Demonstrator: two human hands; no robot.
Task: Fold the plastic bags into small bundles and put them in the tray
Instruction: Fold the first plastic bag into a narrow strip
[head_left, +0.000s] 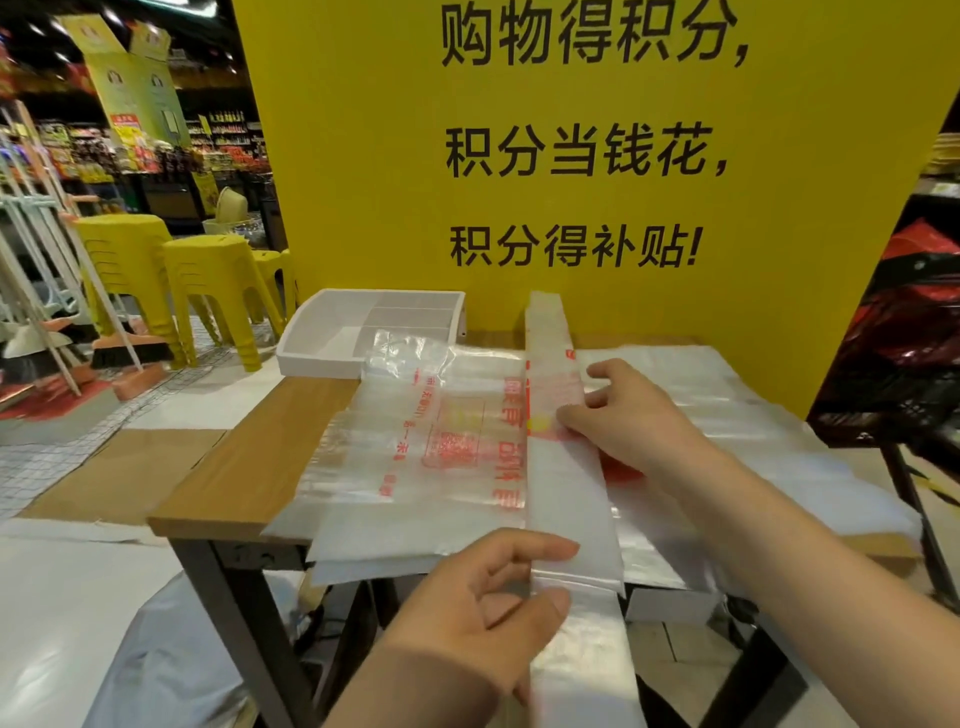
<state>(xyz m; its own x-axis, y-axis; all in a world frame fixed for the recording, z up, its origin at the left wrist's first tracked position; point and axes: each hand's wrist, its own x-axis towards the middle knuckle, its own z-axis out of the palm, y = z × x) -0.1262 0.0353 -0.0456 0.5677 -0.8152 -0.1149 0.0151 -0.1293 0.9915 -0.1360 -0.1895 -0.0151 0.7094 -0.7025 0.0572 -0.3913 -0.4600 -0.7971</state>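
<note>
Left hand (488, 597) pinches the near end of the long folded bag (563, 493), thumb on top. Right hand (623, 415) presses relaxed fingers onto its middle, gripping nothing. The white tray (317, 366) sits at the table's (249, 467) far corner.

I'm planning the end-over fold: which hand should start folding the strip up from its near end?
Probably the left hand: it pinches the near end of the strip at the table edge, while the right hand rests on its middle.
</note>
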